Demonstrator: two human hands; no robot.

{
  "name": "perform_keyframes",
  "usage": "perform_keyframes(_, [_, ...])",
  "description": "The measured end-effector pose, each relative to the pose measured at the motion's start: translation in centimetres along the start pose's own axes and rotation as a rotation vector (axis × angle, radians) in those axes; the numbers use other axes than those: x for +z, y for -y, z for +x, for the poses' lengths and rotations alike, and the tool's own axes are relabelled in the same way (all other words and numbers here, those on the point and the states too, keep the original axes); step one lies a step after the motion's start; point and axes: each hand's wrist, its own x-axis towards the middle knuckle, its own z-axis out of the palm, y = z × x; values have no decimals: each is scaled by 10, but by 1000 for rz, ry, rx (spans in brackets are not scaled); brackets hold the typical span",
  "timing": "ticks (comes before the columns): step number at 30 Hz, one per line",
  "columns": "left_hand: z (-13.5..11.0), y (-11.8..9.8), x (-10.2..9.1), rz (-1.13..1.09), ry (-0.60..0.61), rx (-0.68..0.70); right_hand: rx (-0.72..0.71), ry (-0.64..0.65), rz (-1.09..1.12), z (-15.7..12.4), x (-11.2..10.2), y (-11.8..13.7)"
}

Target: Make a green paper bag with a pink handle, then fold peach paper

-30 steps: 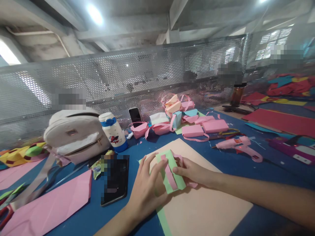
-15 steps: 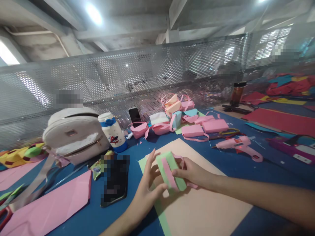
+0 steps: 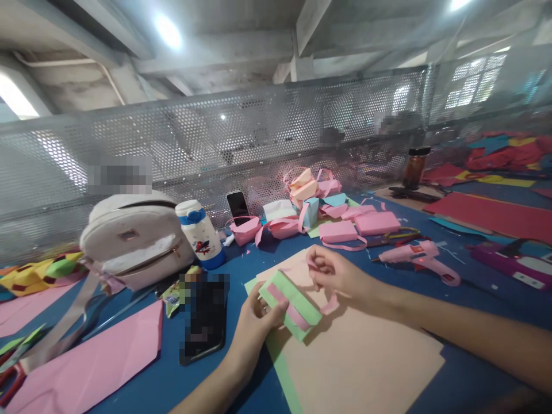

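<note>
My left hand (image 3: pixel 257 325) is wrapped round a small light-green folded paper bag (image 3: pixel 297 299), its thumb pressed on the front. A pink paper band (image 3: pixel 296 316) runs across the bag's face. Above and to the right, my right hand (image 3: pixel 334 273) is closed in a pinch on a pink paper strip (image 3: pixel 311 263). Another pink strip end (image 3: pixel 331 306) sticks out beside the bag's right side. Where the strip joins the bag is hard to make out. Beneath both hands lies a stack of peach paper sheets (image 3: pixel 366 368) with a green sheet under it.
A pink glue gun (image 3: pixel 414 256) lies at right near finished pink paper bags (image 3: pixel 338 231). Leftward are a phone (image 3: pixel 204 322), a bottle (image 3: pixel 200 236), a white backpack (image 3: pixel 133 241), pink paper (image 3: pixel 95 356) and scissors (image 3: pixel 12 379). A perforated metal screen (image 3: pixel 241 132) stands behind.
My right hand has moved off the bag, up and away, with the pink strip in its fingers. The bag has tilted flatter in my left hand, whose thumb now presses its front.
</note>
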Motion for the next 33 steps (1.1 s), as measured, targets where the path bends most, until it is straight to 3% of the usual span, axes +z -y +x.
perform_keyframes(4, [-1,0,3,-12,-24,26,27,66,285,12,-9,20])
perform_keyframes(7, [-4,0,6,-10,-41,57,-32,123,309,19,-6,35])
perform_keyframes(12, [-8,0,8,-27,-58,83,-252,226,5,32,4,54])
perform_keyframes(18, [-9,1,7,-29,-48,112,-492,184,-503,40,9,71])
perform_keyframes(33, [-1,13,0,-163,100,122,-475,174,-721,36,4,119])
